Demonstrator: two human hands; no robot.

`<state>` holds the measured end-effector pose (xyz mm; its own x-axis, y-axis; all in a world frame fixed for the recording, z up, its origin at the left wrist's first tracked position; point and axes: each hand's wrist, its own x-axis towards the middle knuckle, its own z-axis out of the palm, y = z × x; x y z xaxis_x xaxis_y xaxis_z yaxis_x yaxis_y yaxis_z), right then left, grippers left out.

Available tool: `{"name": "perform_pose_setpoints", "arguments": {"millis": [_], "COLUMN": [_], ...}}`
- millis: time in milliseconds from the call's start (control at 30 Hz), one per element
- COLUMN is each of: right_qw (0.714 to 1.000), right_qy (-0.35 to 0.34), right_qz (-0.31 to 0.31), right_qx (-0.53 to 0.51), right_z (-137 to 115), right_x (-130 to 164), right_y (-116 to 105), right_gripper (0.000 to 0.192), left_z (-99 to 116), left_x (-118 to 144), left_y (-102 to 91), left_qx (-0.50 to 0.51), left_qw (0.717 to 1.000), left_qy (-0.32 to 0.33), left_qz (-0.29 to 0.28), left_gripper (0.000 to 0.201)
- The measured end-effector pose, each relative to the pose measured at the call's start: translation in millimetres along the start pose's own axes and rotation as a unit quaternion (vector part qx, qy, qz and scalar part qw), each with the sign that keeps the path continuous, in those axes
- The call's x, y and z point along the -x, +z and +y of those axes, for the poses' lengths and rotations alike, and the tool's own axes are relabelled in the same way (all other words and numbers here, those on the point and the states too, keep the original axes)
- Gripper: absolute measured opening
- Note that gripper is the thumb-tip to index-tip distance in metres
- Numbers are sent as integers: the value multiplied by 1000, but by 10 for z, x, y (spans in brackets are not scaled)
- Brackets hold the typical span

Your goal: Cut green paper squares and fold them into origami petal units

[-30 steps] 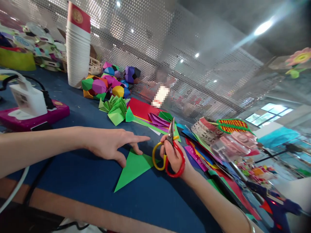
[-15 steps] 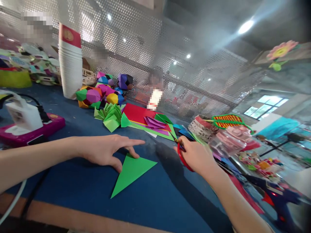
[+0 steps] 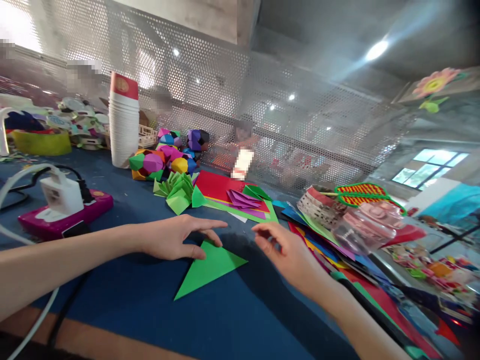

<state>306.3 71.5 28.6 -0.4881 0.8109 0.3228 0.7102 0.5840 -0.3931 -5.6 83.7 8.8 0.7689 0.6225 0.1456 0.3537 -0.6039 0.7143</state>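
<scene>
A green paper triangle (image 3: 208,268) lies flat on the blue tabletop (image 3: 232,320). My left hand (image 3: 176,237) rests on the triangle's upper left corner, fingers spread and pointing right. My right hand (image 3: 288,255) hovers just right of the triangle, empty, with fingers loosely apart. The scissors are out of sight.
Sheets of red, purple and green paper (image 3: 232,192) lie behind the hands, with folded green pieces (image 3: 176,190) and coloured paper balls (image 3: 165,160). A stack of paper cups (image 3: 123,122) stands at the back left. A pink device with a white block (image 3: 63,207) sits left. Mixed coloured papers (image 3: 337,235) crowd the right.
My right hand carried the red and yellow scissors away to the right, let them go, and has come back empty. My left hand stayed on the green triangle.
</scene>
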Motion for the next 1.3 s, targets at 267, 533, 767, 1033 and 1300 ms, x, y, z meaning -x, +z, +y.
{"name": "perform_pose_setpoints", "arguments": {"millis": [267, 533, 767, 1033, 1300], "right_qw": [994, 995, 991, 980, 979], "right_qy": [-41, -39, -64, -129, -148], "right_qz": [-89, -84, -47, 5, 14], "right_qx": [-44, -44, -111, -151, -141], "right_z": [-281, -370, -342, -353, -370], "right_x": [115, 115, 153, 158, 168], "right_y": [387, 447, 441, 473, 457], "right_gripper": [45, 48, 46, 43, 39], "left_z": [-51, -29, -7, 86, 158], "left_x": [-63, -85, -59, -25, -14], "left_y": [48, 50, 66, 167, 139], "left_qx": [78, 195, 191, 266, 297], "left_qw": [993, 978, 978, 962, 953], "left_qy": [-7, 23, -1, -56, -55], "left_qz": [91, 76, 83, -16, -33], "left_gripper": [57, 51, 50, 56, 63]}}
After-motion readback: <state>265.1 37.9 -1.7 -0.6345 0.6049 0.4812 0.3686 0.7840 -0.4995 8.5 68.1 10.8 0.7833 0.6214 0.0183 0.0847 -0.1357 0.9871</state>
